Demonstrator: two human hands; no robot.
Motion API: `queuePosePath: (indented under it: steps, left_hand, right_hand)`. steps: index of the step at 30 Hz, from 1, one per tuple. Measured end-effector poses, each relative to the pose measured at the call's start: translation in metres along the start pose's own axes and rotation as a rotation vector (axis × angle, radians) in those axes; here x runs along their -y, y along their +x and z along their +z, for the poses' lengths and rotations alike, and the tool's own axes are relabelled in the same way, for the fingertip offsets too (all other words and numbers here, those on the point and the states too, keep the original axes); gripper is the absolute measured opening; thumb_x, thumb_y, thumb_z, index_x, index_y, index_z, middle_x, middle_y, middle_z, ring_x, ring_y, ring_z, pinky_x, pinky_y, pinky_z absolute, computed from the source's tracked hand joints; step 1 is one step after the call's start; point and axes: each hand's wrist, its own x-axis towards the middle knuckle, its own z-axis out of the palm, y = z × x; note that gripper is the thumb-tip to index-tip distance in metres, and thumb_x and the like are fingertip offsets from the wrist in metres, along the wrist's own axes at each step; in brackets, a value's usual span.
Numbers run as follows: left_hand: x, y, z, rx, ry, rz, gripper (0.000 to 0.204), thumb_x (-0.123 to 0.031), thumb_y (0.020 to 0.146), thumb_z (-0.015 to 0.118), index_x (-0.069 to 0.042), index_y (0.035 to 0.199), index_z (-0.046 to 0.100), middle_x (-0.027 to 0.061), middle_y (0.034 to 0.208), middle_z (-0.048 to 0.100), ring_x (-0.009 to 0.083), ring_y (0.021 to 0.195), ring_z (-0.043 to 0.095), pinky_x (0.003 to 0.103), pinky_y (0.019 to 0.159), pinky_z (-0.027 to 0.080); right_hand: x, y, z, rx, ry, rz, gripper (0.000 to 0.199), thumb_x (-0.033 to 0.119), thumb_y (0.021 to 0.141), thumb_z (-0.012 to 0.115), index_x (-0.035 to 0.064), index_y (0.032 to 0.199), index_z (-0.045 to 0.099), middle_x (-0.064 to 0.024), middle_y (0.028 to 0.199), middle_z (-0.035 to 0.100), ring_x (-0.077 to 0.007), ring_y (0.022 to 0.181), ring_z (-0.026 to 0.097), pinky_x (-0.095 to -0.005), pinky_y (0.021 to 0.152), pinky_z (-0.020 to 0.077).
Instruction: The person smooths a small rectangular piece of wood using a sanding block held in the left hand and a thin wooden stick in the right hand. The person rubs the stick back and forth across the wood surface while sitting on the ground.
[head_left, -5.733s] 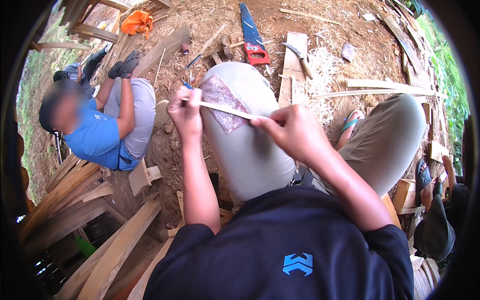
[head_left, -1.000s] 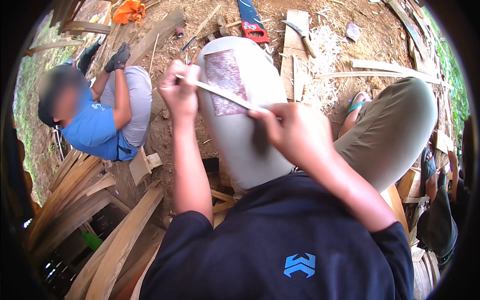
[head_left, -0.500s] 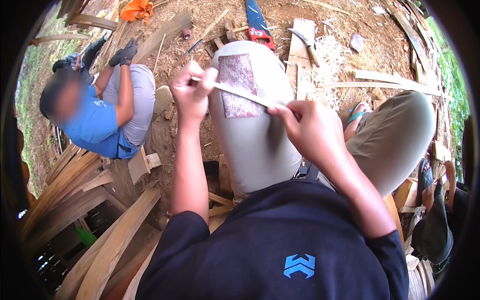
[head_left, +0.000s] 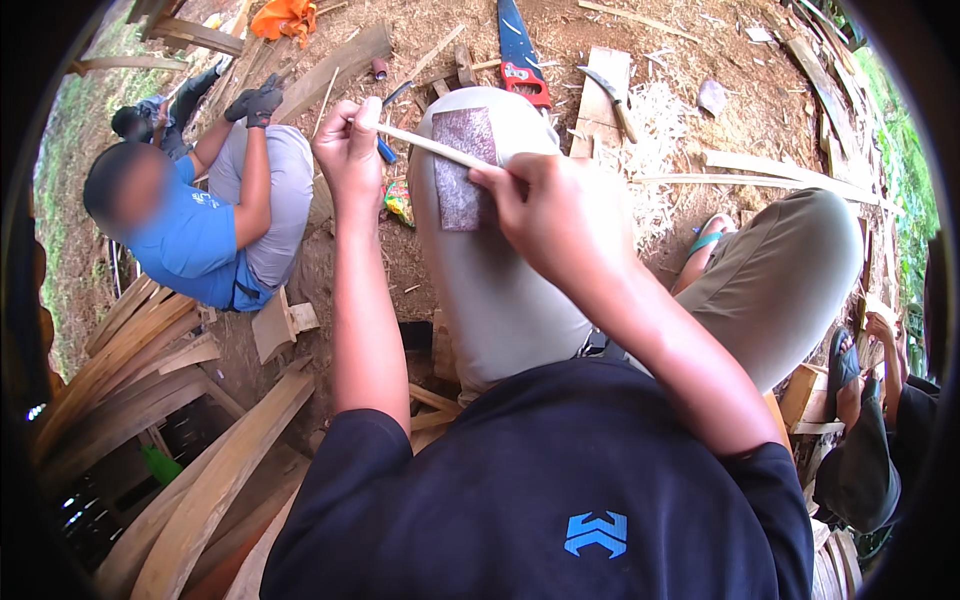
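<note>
I am pinching the thin wooden stick [head_left: 430, 146] shut in both fists, left hand [head_left: 350, 145] at its far end and right hand [head_left: 545, 215] near, drawing it flat and evenly across the sandpaper sheet [head_left: 462, 168] lying on my knee [head_left: 470, 260].

A pale wooden stick [head_left: 432, 147] crosses a speckled reddish-brown sandpaper sheet [head_left: 463, 168] on grey trousers [head_left: 500, 290], near a red-handled blue-bladed handsaw [head_left: 518, 50] and an orange cloth [head_left: 285, 17].
</note>
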Motion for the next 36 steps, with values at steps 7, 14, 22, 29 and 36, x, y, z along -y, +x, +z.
queuePosePath:
  steps: [7, 14, 22, 29, 36]
  left_hand:
    - [-0.015, -0.033, 0.017, 0.139, 0.020, -0.016, 0.030, -0.016, 0.095, 0.071, -0.007, 0.073, 0.052, -0.0088, 0.070, 0.042, 0.0014, 0.064, 0.035, 0.021, 0.057, 0.027]
    - [-0.023, -0.042, 0.013, 0.156, 0.058, -0.075, 0.026, -0.019, 0.100, 0.065, -0.006, 0.080, 0.054, -0.0077, 0.073, 0.042, 0.0017, 0.066, 0.036, 0.021, 0.059, 0.028]
    - [-0.023, -0.038, 0.009, 0.216, -0.014, -0.064, 0.029, -0.032, 0.108, 0.048, -0.008, 0.091, 0.052, -0.0057, 0.069, 0.036, 0.0026, 0.055, 0.031, 0.022, 0.049, 0.021]
    - [-0.028, -0.040, 0.012, 0.273, 0.019, -0.060, 0.027, -0.031, 0.107, 0.051, -0.010, 0.089, 0.051, -0.0079, 0.068, 0.035, 0.0021, 0.057, 0.030, 0.022, 0.051, 0.021]
    - [-0.013, -0.025, 0.005, 0.168, -0.111, -0.096, 0.029, -0.031, 0.108, 0.047, -0.010, 0.088, 0.050, -0.0064, 0.068, 0.036, 0.0028, 0.055, 0.029, 0.022, 0.049, 0.020]
  right_hand:
    - [-0.014, -0.025, -0.026, 0.172, 0.047, 0.234, 0.039, 0.041, 0.094, 0.066, 0.0047, 0.082, 0.073, -0.0188, 0.063, 0.065, -0.0380, 0.063, 0.068, -0.0460, 0.059, 0.0531]
    - [-0.034, -0.028, -0.033, 0.391, 0.385, 0.369, 0.043, 0.037, 0.103, 0.054, -0.0002, 0.091, 0.071, -0.0195, 0.066, 0.062, -0.0310, 0.065, 0.065, -0.0430, 0.069, 0.0499]
    - [-0.024, -0.025, -0.016, 0.304, 0.305, 0.269, 0.038, 0.029, 0.103, 0.051, -0.0034, 0.097, 0.070, -0.0283, 0.083, 0.068, -0.0444, 0.084, 0.067, -0.0509, 0.080, 0.0511]
    - [-0.021, -0.032, -0.019, 0.276, 0.223, 0.308, 0.032, 0.027, 0.101, 0.054, 0.0010, 0.098, 0.072, -0.0265, 0.086, 0.069, -0.0444, 0.086, 0.068, -0.0518, 0.079, 0.0524]
    - [-0.010, -0.011, -0.015, 0.237, 0.274, 0.242, 0.031, 0.025, 0.096, 0.061, -0.0020, 0.092, 0.074, -0.0293, 0.081, 0.067, -0.0442, 0.081, 0.068, -0.0498, 0.077, 0.0529]
